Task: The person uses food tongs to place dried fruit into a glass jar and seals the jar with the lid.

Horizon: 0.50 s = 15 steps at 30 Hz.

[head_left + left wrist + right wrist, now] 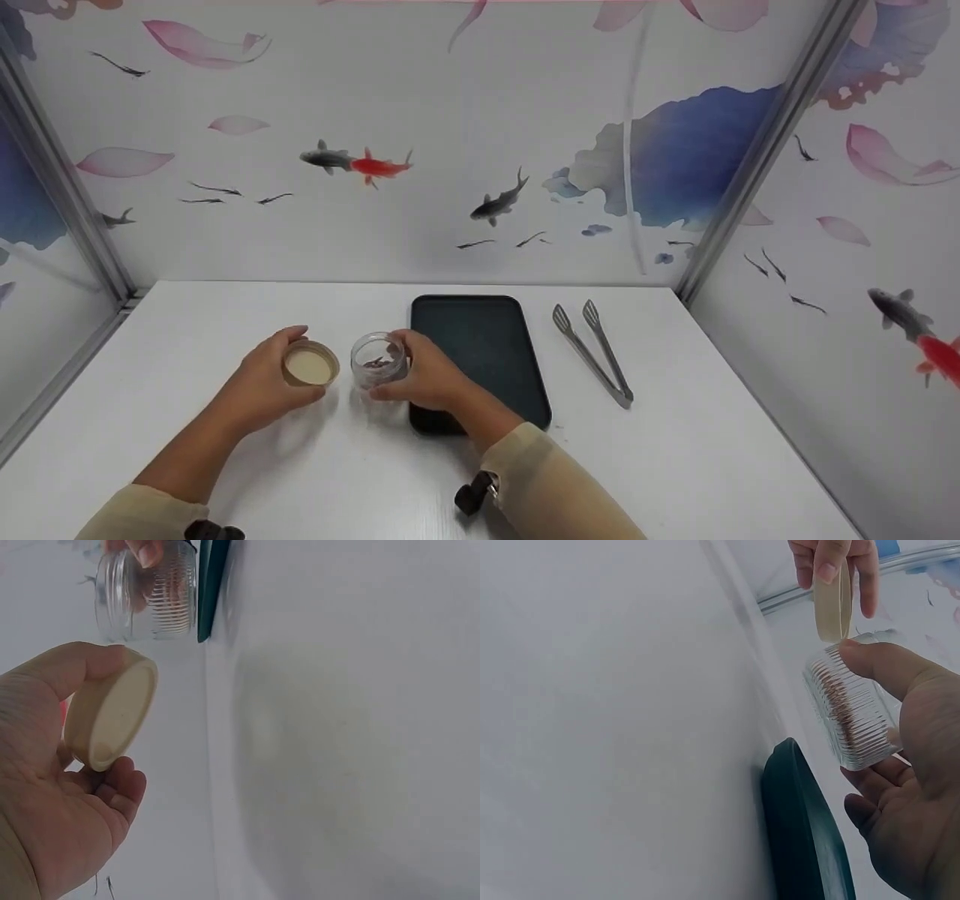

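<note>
My left hand [264,380] grips a round cream-coloured lid [309,367] by its edge, thumb on one side and fingers on the other. The lid is tilted, its pale inner face toward the head camera. To the right of it, my right hand [426,373] holds a clear glass jar [377,361] with ribbed walls around its side. The jar's mouth is uncovered, and a small amount of reddish-brown stuff [838,709] shows inside through the ribbed glass. Lid and jar are a short gap apart in the head view, both above the white table.
A dark green rectangular tray [480,337] lies on the white table [697,450], partly under my right hand and forearm. Metal tongs [600,360] lie spread to the right of the tray. Printed wall panels [450,90] enclose the back and sides.
</note>
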Tool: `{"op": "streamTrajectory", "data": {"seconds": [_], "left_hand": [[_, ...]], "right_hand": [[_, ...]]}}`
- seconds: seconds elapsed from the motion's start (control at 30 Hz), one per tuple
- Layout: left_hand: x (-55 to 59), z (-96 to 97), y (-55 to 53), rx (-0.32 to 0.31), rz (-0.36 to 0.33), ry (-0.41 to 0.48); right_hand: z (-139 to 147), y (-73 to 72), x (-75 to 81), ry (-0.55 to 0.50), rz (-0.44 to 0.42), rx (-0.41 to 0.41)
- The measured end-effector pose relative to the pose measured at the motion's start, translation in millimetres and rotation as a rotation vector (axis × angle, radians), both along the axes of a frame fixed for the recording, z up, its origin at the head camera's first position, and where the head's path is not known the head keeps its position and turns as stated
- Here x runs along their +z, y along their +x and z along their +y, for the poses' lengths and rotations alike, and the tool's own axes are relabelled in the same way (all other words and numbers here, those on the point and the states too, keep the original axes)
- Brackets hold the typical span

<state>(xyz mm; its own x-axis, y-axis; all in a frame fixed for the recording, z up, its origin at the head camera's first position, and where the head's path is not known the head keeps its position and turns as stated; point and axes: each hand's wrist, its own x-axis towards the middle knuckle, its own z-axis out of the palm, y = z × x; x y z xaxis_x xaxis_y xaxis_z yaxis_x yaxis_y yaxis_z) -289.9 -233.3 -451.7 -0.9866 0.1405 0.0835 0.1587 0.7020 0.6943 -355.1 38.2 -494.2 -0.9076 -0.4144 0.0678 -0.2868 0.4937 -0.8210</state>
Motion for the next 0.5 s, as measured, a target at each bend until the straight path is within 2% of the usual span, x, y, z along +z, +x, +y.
{"op": "streamTrajectory", "data": {"seconds": [0.27, 0.5], "left_hand": [[8.6, 6.9, 5.3, -0.022, 0.024, 0.016], [13.4, 9.5, 8.0, -0.042, 0.025, 0.081]], "right_hand": [[-1.0, 10.9, 11.8, -0.025, -0.002, -0.019], [-0.4, 16.0, 17.6, -0.011, 0.002, -0.03]]}}
